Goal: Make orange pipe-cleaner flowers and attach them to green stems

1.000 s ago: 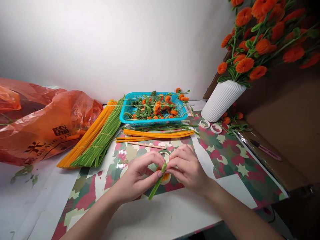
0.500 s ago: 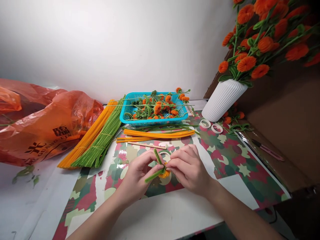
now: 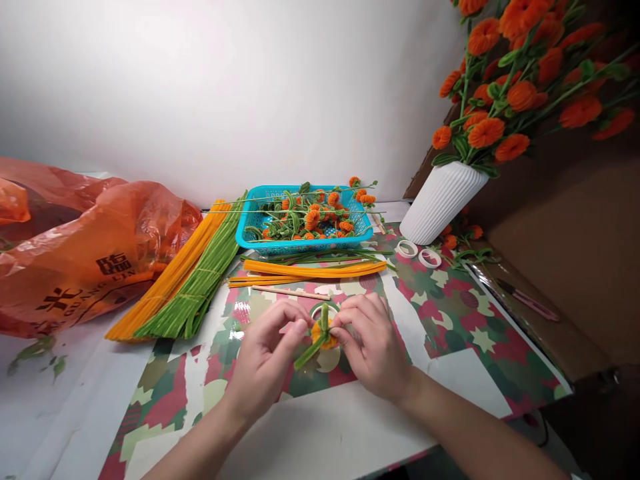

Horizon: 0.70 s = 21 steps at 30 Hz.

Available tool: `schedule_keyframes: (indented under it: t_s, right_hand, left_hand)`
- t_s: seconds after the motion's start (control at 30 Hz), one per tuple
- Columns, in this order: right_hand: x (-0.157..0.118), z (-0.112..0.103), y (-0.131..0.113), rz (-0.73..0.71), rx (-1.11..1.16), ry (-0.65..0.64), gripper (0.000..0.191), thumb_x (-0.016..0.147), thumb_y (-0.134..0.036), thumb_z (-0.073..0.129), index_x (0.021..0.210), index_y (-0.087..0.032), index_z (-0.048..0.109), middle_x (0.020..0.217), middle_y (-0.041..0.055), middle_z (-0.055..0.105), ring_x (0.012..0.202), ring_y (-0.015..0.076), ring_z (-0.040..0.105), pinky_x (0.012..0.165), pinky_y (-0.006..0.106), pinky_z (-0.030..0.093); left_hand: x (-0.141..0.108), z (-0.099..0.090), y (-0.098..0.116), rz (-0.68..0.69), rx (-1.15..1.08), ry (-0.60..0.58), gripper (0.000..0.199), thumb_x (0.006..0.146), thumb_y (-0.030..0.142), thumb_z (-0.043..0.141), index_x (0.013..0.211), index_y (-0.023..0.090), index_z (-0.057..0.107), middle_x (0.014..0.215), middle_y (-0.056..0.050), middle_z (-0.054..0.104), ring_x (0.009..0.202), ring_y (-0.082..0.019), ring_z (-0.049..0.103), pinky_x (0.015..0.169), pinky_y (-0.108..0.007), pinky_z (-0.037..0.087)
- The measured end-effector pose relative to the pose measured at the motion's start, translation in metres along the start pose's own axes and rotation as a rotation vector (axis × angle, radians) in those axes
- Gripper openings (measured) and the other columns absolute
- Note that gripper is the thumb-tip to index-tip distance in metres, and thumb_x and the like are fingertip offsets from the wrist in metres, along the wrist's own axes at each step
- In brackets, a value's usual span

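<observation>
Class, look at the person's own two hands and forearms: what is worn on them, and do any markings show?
The left hand and right hand are ungloved, with no ring visible. The left forearm and right forearm are slender and show no watch, bracelet, cable or clear marking. Neither wrist is covered by a sleeve.

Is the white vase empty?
No, orange flowers stick out of the top of the vase.
</observation>
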State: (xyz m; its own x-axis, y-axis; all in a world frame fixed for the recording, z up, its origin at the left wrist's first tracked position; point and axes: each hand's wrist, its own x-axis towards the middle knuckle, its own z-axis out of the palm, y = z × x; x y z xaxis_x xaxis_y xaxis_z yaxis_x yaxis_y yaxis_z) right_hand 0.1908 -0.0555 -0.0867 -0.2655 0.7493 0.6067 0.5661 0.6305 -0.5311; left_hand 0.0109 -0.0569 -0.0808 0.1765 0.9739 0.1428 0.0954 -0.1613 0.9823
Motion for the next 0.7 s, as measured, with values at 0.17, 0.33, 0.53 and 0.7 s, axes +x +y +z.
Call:
schedule_keyframes:
  t_s: [0.17, 0.33, 0.53, 0.7]
  right_hand:
    - [-0.002, 0.002, 0.003, -0.135, -0.173, 0.018, 0.013, 0.091, -0.011, 0.05, 0.083, -0.017, 0.057, 0.082, 0.0037, 0.063, 0.078, 0.0172, 0.049, 0.072, 0.034, 0.032]
    - [-0.005, 0.006, 0.003, -0.139, -0.178, -0.004, 0.014, 0.092, -0.01, 0.049, 0.084, -0.018, 0.058, 0.085, 0.0036, 0.065, 0.08, 0.0174, 0.05, 0.074, 0.035, 0.031]
    - [-0.005, 0.009, -0.004, 0.173, 0.133, -0.055, 0.014, 0.091, -0.014, 0.05, 0.079, -0.019, 0.054, 0.082, 0.0025, 0.058, 0.083, 0.0175, 0.05, 0.074, 0.032, 0.035]
    - [-0.003, 0.007, -0.009, 0.473, 0.417, -0.112, 0.018, 0.092, -0.023, 0.052, 0.074, -0.02, 0.054, 0.08, 0.0013, 0.054, 0.081, 0.0169, 0.05, 0.073, 0.03, 0.038]
  left_hand:
    - [0.008, -0.011, 0.007, -0.157, 0.017, -0.258, 0.031, 0.087, 0.042, 0.057, 0.07, 0.018, 0.065, 0.098, -0.009, 0.057, 0.093, -0.023, 0.057, 0.064, -0.026, 0.055]
    - [0.007, -0.011, 0.006, -0.194, 0.133, -0.37, 0.024, 0.089, 0.03, 0.056, 0.07, 0.018, 0.065, 0.122, -0.011, 0.055, 0.119, -0.027, 0.05, 0.072, -0.025, 0.054]
    - [0.0, 0.0, 0.0, -0.025, 0.164, -0.257, 0.021, 0.09, 0.02, 0.051, 0.071, 0.017, 0.059, 0.11, -0.012, 0.062, 0.096, -0.02, 0.063, 0.073, -0.027, 0.056]
    - [-0.002, 0.005, -0.003, 0.417, 0.459, -0.129, 0.019, 0.088, 0.007, 0.05, 0.073, 0.019, 0.052, 0.104, -0.01, 0.064, 0.092, -0.017, 0.065, 0.075, -0.026, 0.055]
